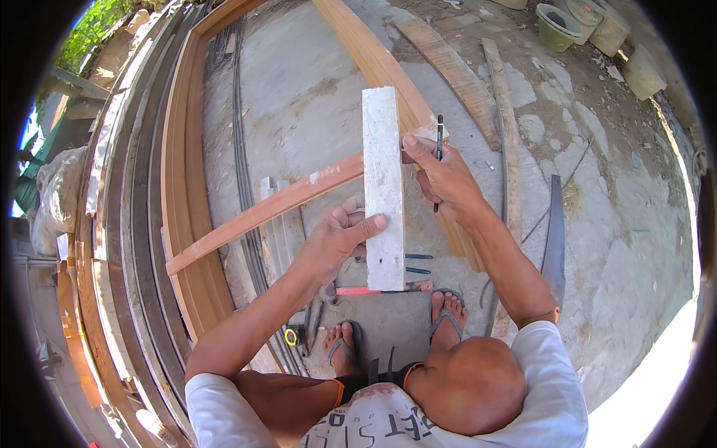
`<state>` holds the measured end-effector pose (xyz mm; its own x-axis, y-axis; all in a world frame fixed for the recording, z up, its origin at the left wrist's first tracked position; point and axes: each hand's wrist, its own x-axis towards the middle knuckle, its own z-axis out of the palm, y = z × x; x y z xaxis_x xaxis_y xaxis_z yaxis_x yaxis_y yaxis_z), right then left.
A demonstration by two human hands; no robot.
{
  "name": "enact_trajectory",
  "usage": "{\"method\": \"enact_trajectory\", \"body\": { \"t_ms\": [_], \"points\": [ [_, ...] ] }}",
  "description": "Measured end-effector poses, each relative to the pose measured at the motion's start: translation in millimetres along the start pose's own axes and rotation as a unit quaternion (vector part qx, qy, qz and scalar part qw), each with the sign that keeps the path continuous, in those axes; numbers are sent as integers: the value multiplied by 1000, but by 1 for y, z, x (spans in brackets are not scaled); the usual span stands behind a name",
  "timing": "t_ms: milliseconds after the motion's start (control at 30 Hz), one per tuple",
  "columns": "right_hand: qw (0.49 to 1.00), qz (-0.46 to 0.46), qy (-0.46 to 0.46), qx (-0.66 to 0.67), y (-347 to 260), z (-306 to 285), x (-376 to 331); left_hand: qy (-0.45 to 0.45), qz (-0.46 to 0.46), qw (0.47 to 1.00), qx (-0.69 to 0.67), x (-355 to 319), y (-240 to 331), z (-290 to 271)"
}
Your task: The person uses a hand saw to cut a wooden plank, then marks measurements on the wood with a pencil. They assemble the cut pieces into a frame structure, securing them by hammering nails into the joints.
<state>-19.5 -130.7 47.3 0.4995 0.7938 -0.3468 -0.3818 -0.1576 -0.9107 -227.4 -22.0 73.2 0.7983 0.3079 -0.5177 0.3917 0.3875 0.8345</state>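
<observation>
My left hand (348,233) grips a short, pale, rough-faced board (383,187), thumb on its face and fingers behind its left edge. The board stands lengthwise before me, hiding part of what lies below. My right hand (447,178) is closed, with a dark pencil (438,164) held among its fingers. Its thumb and fingertips are by the board's upper right edge; whether they touch it I cannot tell. Beneath both hands a reddish wooden strip (261,213) runs across a brown wooden frame (183,172). White dusty marks show on the strip.
A red-handled hammer (358,290) lies near my feet. A yellow-and-black tape measure (292,336) is at lower left, and a handsaw (553,239) at right. Long timbers (134,187) line the left side. Loose planks (455,78) and buckets (558,30) are farther off.
</observation>
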Motion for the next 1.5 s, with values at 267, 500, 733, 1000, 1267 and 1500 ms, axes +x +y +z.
{"method": "enact_trajectory", "body": {
  "t_ms": [267,500,733,1000,1267,1500],
  "points": [
    [998,-21,-54,-26,41,13,-46,24,-6,995,-95,14,-1,-12],
    [996,9,-88,0,37,22,-63,30,10,987,-157,14,3,-14],
    [978,108,-86,154,36,21,-61,21,25,985,-170,14,5,-17],
    [965,130,-94,209,33,23,-63,29,24,987,-155,14,5,-15],
    [901,151,-191,360,59,19,-62,93,36,987,-126,18,2,-14],
    [866,154,-235,414,79,21,-60,57,23,991,-116,17,2,-15]
  ]
}}
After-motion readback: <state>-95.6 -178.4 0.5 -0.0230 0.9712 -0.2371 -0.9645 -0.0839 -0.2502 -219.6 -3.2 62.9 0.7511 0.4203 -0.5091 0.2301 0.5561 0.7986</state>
